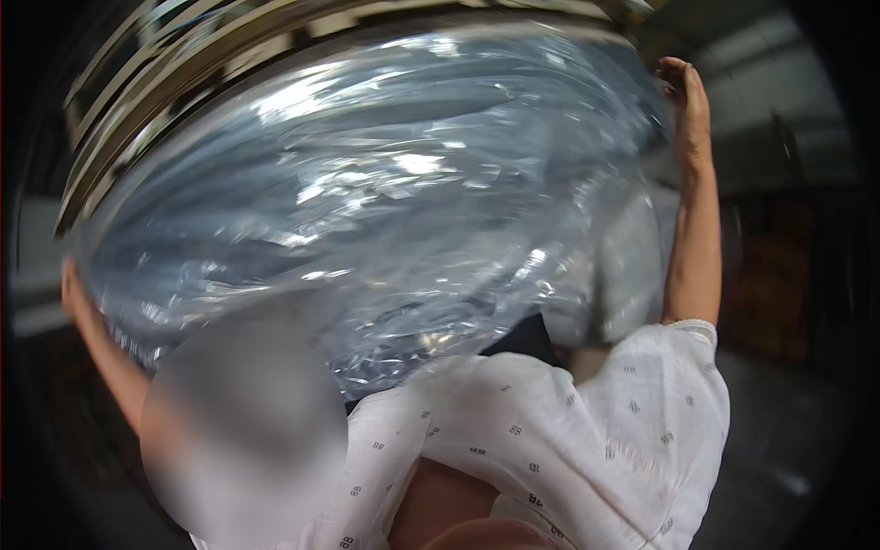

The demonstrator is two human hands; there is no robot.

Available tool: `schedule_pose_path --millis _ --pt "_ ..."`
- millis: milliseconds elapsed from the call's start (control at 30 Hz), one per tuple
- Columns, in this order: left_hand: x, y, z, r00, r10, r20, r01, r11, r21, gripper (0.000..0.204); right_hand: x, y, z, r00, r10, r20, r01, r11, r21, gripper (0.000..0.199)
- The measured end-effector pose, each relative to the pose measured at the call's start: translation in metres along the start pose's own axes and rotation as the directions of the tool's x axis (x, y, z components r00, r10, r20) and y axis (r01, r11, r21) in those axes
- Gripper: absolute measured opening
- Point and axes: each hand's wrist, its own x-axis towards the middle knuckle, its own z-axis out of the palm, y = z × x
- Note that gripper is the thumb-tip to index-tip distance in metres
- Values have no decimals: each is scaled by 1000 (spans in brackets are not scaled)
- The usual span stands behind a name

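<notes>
A large, crinkled sheet of clear plastic [403, 183] spreads between my widely stretched arms, shiny and smeared by motion. Over at the upper right, my right hand [686, 96] is closed, its fingers curled at the plastic's far right edge. My left hand [70, 286] is at the far left by the other end of the plastic; blur and the angle hide its fingers. A grey-blue surface shows through the plastic. A round blurred patch covers part of my left arm.
Stacked wooden slats or boards [137, 101] curve along the far left, beyond the plastic. A pale grey, rounded bulk [628, 247] lies beside my right forearm. Farther right, a brownish shape [777, 284] stands in shadow, too dark to make out.
</notes>
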Motion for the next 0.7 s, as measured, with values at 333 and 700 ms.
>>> schedule_pose_path --millis 333,700 --pt "13 32 -16 943 328 -47 -10 171 985 51 -259 116 -108 918 396 -15 -363 826 -432 37" --pt "-289 205 266 460 434 775 -719 694 38 32 -202 124 -53 924 355 141 -380 898 224 49"
